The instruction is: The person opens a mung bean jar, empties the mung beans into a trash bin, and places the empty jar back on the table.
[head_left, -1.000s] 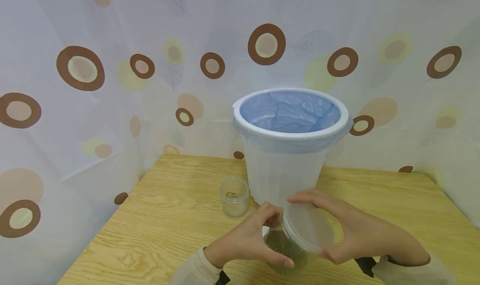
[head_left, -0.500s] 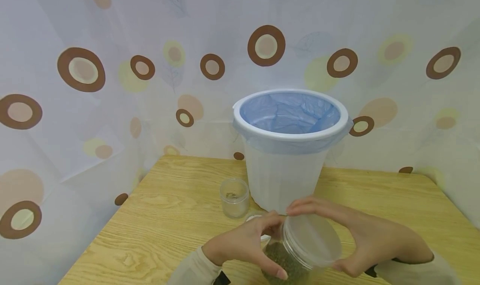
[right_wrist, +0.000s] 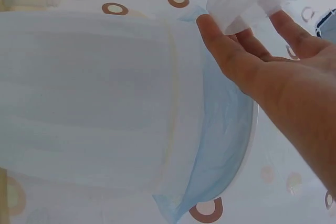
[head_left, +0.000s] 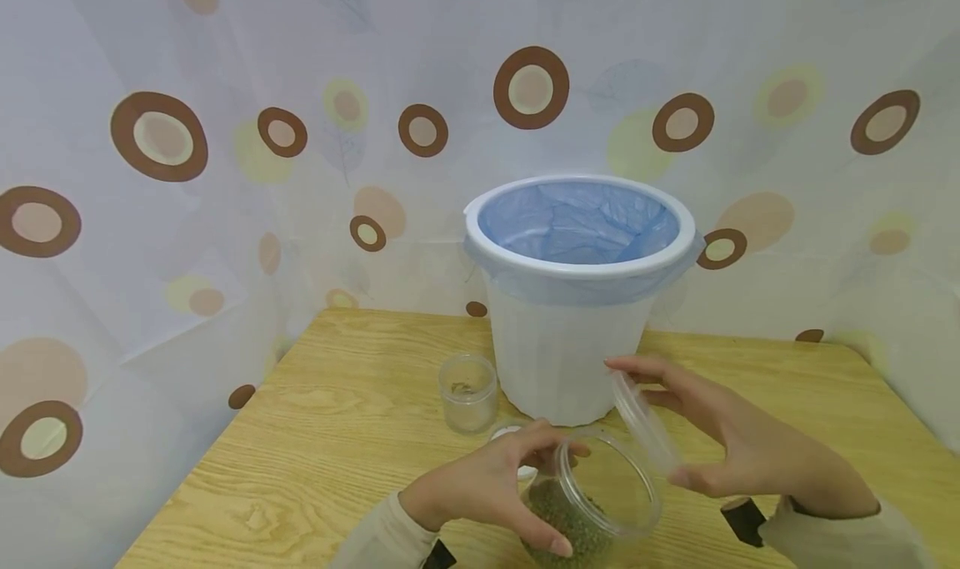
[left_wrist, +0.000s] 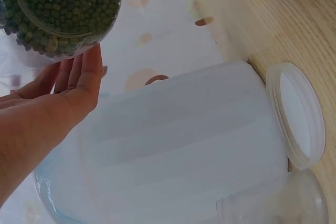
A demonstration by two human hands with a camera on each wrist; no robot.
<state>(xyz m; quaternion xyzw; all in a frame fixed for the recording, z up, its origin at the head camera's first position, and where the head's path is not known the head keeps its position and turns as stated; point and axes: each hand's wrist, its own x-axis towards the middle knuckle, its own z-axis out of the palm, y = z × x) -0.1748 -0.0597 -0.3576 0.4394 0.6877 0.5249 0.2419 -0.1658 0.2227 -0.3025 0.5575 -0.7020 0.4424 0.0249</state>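
My left hand [head_left: 480, 481] grips a clear plastic jar [head_left: 558, 506] round its side, tilted with its uncovered mouth toward the right. Green mung beans [left_wrist: 71, 3] fill its lower part, seen through the base in the left wrist view. Just right of the mouth, my right hand [head_left: 742, 440] holds a translucent round lid [head_left: 647, 426] by its edges, between thumb and fingers, apart from the jar. Behind the left hand stands a smaller clear jar [head_left: 468, 402] without a lid, a few small brownish bits at its bottom. Another lid [left_wrist: 298, 114] lies beside it, partly hidden by the left hand in the head view.
A tall white bin [head_left: 566, 344] with a blue bag liner [head_left: 577, 223] over its rim stands behind the hands. The wooden table [head_left: 322, 436] extends to a wall sheet [head_left: 337, 36] patterned with brown rings.
The lid, which sat on the bean jar before, is off. My right hand has lifted it up and to the right, while my left hand keeps hold of the jar.
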